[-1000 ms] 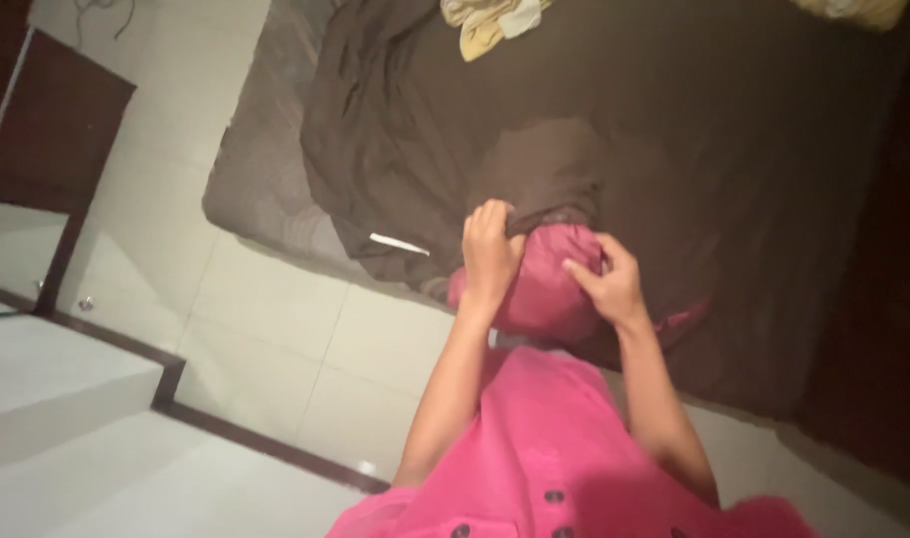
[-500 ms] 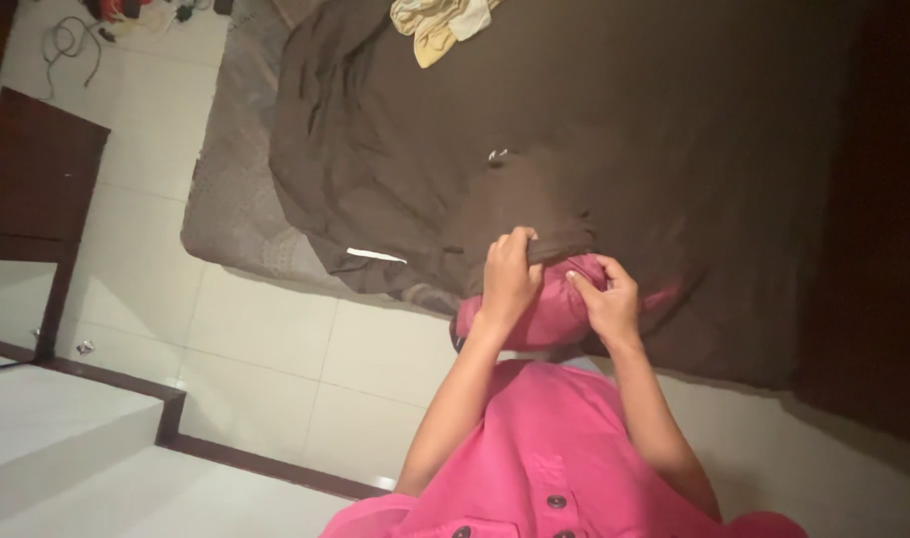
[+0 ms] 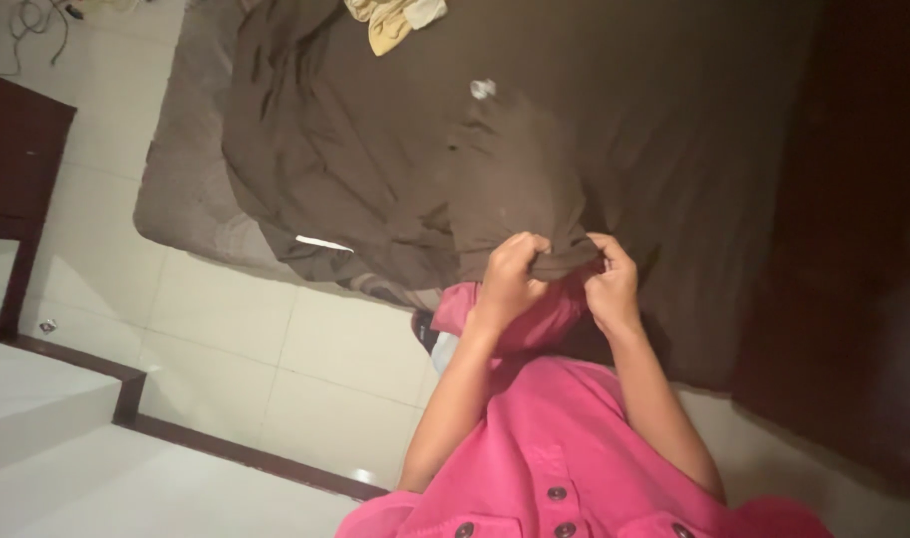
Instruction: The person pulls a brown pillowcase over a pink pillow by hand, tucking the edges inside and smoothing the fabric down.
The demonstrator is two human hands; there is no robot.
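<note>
Left hand [image 3: 510, 279] and right hand [image 3: 609, 284], both closed, pinch the open hem of a brown pillowcase [image 3: 520, 169] that extends far from them across the bed [image 3: 176, 199]; a pink pillow [image 3: 530, 321] protrudes just near the hands.

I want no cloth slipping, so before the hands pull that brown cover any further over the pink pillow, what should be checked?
1. Left hand grips the brown cover's open edge: ok, fingers curled on the bunched cloth.
2. Right hand grips the same edge: ok, it pinches the cloth opposite the left.
3. Pink pillow sits inside the opening: ok, only its near end shows beneath the hands.
4. Pillow's far corners fill the cover: cannot tell, hidden under cloth.
5. Cover free of the brown bedsheet: cannot tell, same colour, edges merge.
6. Yellow cloth clear of the work: ok, lies far up the bed.
</note>
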